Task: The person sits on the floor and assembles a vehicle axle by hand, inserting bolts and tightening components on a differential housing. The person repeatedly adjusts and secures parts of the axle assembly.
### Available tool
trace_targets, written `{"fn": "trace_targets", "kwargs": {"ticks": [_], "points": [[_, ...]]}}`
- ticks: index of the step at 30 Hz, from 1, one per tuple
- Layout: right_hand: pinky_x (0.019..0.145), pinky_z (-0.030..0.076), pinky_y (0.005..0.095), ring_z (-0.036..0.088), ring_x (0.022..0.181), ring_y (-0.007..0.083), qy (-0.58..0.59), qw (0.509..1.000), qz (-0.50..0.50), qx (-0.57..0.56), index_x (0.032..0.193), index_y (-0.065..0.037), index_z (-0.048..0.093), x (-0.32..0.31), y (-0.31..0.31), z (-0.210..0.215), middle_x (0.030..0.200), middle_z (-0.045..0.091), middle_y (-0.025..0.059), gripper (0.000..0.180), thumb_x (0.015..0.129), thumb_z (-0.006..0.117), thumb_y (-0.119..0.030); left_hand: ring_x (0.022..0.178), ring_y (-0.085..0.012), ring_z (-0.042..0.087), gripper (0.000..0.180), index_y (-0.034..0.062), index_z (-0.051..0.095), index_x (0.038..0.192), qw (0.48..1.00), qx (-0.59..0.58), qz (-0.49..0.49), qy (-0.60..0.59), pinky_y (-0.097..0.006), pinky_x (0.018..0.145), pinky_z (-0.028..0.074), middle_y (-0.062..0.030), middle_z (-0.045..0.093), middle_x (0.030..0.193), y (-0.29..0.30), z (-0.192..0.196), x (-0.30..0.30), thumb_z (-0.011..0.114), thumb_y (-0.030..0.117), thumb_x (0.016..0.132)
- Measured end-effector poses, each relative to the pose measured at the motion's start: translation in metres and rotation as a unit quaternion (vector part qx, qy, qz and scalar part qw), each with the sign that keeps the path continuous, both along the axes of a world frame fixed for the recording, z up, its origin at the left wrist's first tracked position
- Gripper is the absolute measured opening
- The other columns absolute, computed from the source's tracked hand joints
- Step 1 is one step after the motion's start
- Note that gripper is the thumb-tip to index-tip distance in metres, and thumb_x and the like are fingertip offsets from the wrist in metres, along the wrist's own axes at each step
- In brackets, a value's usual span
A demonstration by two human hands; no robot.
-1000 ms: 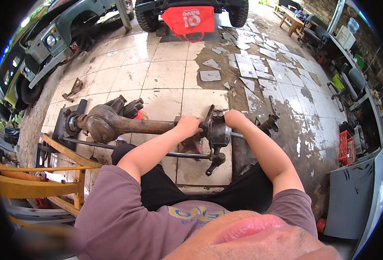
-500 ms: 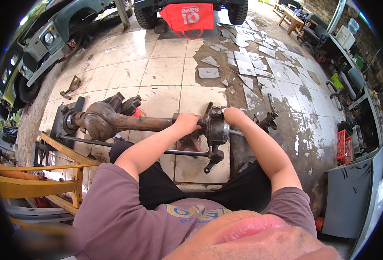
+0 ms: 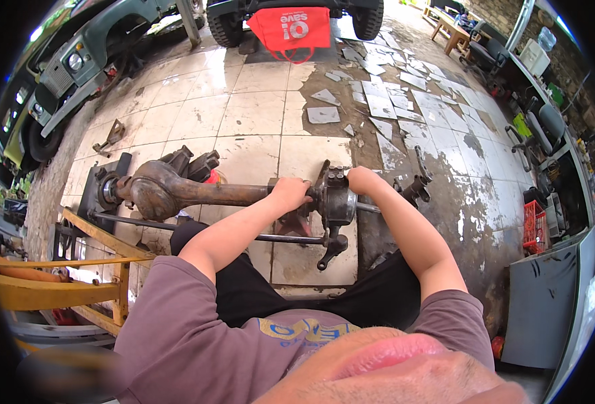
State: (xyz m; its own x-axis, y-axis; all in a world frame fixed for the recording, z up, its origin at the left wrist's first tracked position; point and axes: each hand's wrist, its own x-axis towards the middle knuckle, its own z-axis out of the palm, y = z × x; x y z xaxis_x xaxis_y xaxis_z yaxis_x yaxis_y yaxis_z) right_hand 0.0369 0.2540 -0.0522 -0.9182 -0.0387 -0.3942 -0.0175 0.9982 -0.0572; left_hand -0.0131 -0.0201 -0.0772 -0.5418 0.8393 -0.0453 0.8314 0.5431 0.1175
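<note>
A rusty vehicle axle housing (image 3: 196, 193) lies across the tiled floor in front of me, its round differential bulge at the left. At its right end sits a grey steering knuckle (image 3: 338, 200). My left hand (image 3: 291, 194) is wrapped around the axle tube just left of the knuckle. My right hand (image 3: 360, 179) presses on the far right side of the knuckle, its fingers hidden behind it. A thin steel rod (image 3: 243, 235) runs below the axle, under my left forearm.
A yellow metal stand (image 3: 61, 286) is at my lower left. A green vehicle (image 3: 75, 67) is parked at the upper left, another with a red cloth (image 3: 289, 27) at the top. Broken tiles (image 3: 378, 101) litter the floor. Shelves and a red crate (image 3: 535, 225) line the right.
The view has shifted slightly; both hands stay on the axle end in nearly the same grip.
</note>
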Motion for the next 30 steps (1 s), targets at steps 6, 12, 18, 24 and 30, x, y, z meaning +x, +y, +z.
{"fn": "trace_targets", "kwargs": {"ticks": [6,12,18,24,30], "points": [[0.089,0.06,0.0505,0.075,0.102,0.0432,0.005,1.0,-0.01,-0.002,0.105,-0.001,0.079,0.01,0.013,-0.007,0.106,0.077,0.026,0.028,0.081,0.064,-0.004,0.097,-0.0365,0.074,0.05,0.0076,0.07,0.125,1.0,0.0,-0.003,-0.002,-0.049,0.083,0.06,-0.0146,0.075,0.102,0.01,-0.002,0.002,0.075,0.046,0.094],[0.088,0.061,0.051,0.075,0.101,0.0437,-0.001,1.0,-0.013,-0.009,0.101,0.001,0.079,0.01,0.0,0.006,0.104,0.077,0.026,0.025,0.08,0.065,-0.004,0.098,-0.0368,0.074,0.051,0.0072,0.07,0.126,1.0,0.008,0.004,-0.011,-0.049,0.084,0.059,-0.0152,0.074,0.103,0.003,-0.003,0.003,0.076,0.046,0.094],[0.088,0.061,0.0505,0.075,0.101,0.0435,-0.011,1.0,0.012,0.002,0.094,0.001,0.08,0.005,-0.006,0.012,0.103,0.077,0.0264,0.021,0.082,0.063,-0.003,0.098,-0.0373,0.074,0.05,0.0084,0.07,0.127,1.0,0.01,0.004,-0.004,-0.049,0.084,0.059,-0.0156,0.074,0.104,0.002,-0.005,0.002,0.076,0.046,0.094],[0.089,0.06,0.0506,0.075,0.104,0.0427,0.011,1.0,-0.011,-0.009,0.099,0.001,0.079,0.008,-0.008,0.009,0.106,0.077,0.0265,0.024,0.083,0.062,-0.003,0.099,-0.0373,0.074,0.052,0.0085,0.069,0.13,1.0,-0.002,-0.003,-0.003,-0.049,0.085,0.059,-0.0158,0.075,0.105,0.003,-0.001,0.001,0.076,0.046,0.093],[0.09,0.06,0.0506,0.075,0.105,0.0422,-0.016,1.0,0.004,0.006,0.105,0.0,0.078,0.008,-0.007,0.013,0.107,0.077,0.0258,0.026,0.084,0.063,-0.004,0.099,-0.0371,0.074,0.051,0.0086,0.069,0.128,1.0,0.011,0.002,-0.009,-0.05,0.085,0.059,-0.0157,0.075,0.105,0.001,-0.001,0.002,0.076,0.046,0.094]]}}
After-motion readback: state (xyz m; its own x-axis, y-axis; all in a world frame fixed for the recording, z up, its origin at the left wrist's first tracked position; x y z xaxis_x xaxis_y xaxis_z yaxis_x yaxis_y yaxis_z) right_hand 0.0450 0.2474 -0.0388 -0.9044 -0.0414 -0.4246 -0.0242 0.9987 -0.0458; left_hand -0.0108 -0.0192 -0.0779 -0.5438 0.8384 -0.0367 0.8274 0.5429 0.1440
